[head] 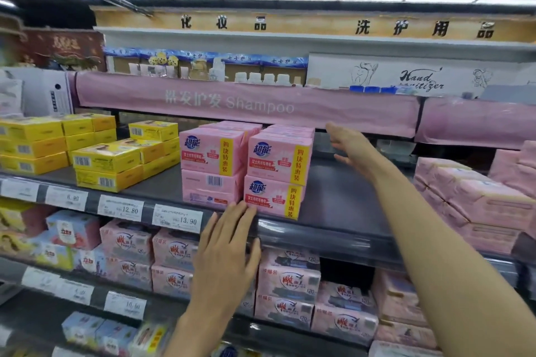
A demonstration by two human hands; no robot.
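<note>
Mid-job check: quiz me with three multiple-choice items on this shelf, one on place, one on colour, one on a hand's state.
1. Where is the right hand? A) right of the pink soap packs; B) on the price labels; C) on the floor.
2. What colour are the boxes left of those packs? A) blue; B) yellow; C) green.
3. How is the left hand? A) fist; B) fingers straight at the shelf edge; C) gripping a pack.
Key: 1A, it reaches beside the stack; 2B, their wrappers are yellow; 3B, nothing is held.

pink soap packs (280, 159) with yellow stripes, yellow boxes (106, 159), dark grey shelf (342, 197)
</note>
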